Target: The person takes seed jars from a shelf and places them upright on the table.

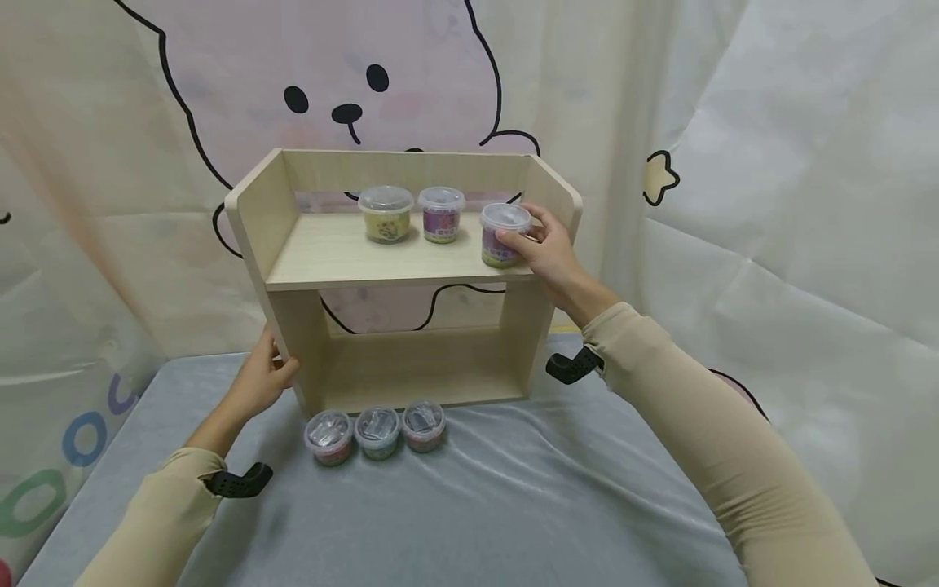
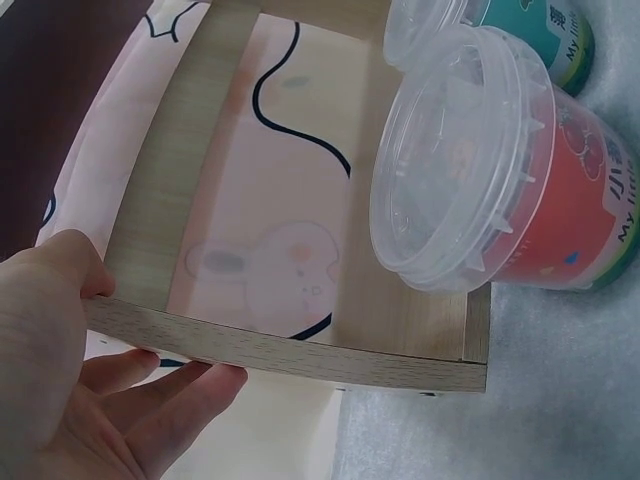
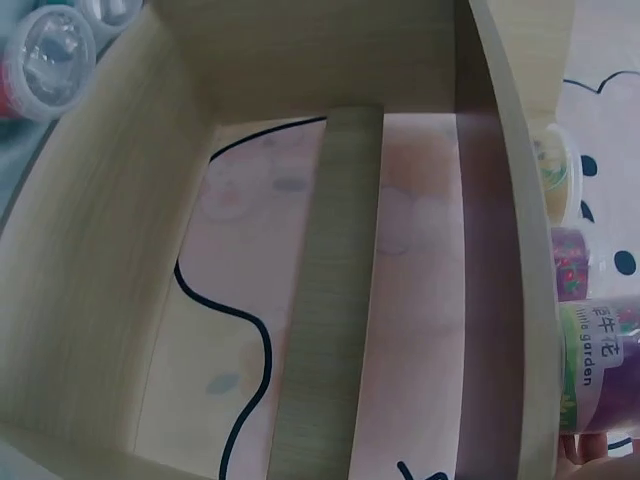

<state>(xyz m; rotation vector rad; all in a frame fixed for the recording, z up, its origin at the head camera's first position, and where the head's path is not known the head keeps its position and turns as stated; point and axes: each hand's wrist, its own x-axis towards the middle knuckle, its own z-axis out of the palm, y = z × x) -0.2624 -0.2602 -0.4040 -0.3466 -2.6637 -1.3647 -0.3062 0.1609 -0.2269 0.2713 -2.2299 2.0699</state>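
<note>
My right hand (image 1: 550,253) grips a purple-labelled plastic tub (image 1: 502,236) with a clear lid, at the right end of the upper shelf (image 1: 330,253). To its left on that shelf stand another purple tub (image 1: 441,216) and a yellow tub (image 1: 385,215). My left hand (image 1: 260,377) holds the left side panel of the pale wooden rack (image 1: 293,342), thumb on one face and fingers on the other, as the left wrist view shows. In the right wrist view the held tub (image 3: 605,370) shows at the right edge, with only some fingertips visible below it.
Three lidded tubs stand in a row before the rack: a red one (image 1: 328,438), a teal one (image 1: 377,433) and a reddish one (image 1: 423,426). Grey-blue cloth (image 1: 477,514) covers the table. A printed curtain (image 1: 734,244) hangs behind.
</note>
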